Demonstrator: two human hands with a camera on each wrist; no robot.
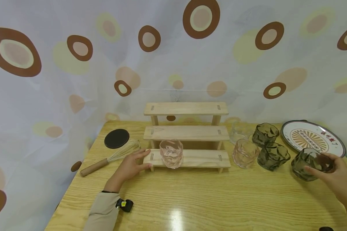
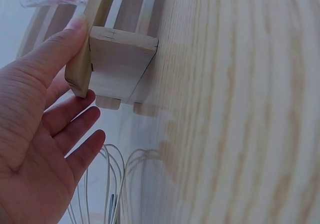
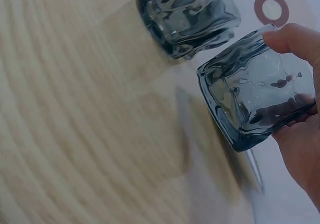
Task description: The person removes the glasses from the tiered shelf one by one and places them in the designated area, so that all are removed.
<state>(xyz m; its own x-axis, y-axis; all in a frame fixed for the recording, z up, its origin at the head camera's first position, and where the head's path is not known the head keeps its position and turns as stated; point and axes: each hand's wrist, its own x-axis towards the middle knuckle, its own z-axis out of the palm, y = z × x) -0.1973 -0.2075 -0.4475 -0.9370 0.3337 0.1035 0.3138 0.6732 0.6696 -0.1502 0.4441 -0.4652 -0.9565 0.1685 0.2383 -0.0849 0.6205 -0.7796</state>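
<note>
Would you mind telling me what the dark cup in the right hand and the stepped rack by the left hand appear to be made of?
The dark cup looks like smoky tinted glass: see-through, glossy, with rippled walls. The stepped rack seems unpainted pale wood, matte, with visible grain and slotted joints. The right hand grips the cup; the left hand touches the rack's lowest step.

- Left hand (image 1: 129, 166) — sleeved forearm extended forward, palm down, fingers straight and spread, thumb out.
- Right hand (image 1: 336, 179) — reaching in from the right edge, fingers and thumb curled in a grip.
</note>
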